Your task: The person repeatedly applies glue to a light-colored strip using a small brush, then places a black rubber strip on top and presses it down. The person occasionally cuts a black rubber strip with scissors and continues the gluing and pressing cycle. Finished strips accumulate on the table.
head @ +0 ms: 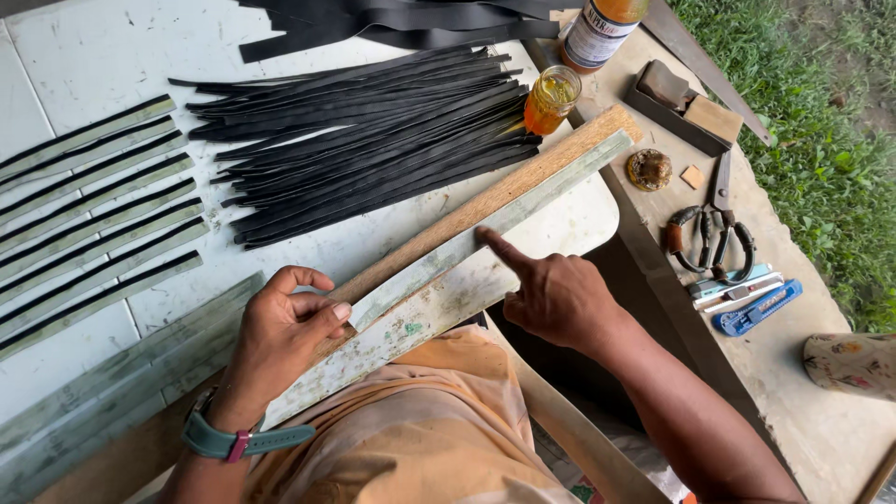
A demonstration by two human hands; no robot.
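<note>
I'm looking down over my own lap here, and my left hand point(280, 327) is pinching the near end of a pale greenish strip point(495, 229), thumb on top, fingers curled under. The strip lies slantwise on a long wooden board point(523, 182) that runs from my knee up toward a small jar of amber liquid point(551, 98). My right hand point(555, 299) grips nothing: fist loosely closed, index finger stretched out and pressing down on the strip near its middle.

How far along? At far left a row of pale strips with black bands on them point(93, 201) lies side by side, eight or so, and those read to me as finished pieces. Beside the board a big loose heap of black strips point(373, 140) is waiting, so I judge there is much more left than done. More bare pale strips point(121, 373) are stacked beneath my left wrist. Whether the strip under my finger already carries glue I can't tell; the surface looks dull from here.

On the bench at right, scissors point(714, 233) and a blue utility knife point(756, 308) lie untouched.
</note>
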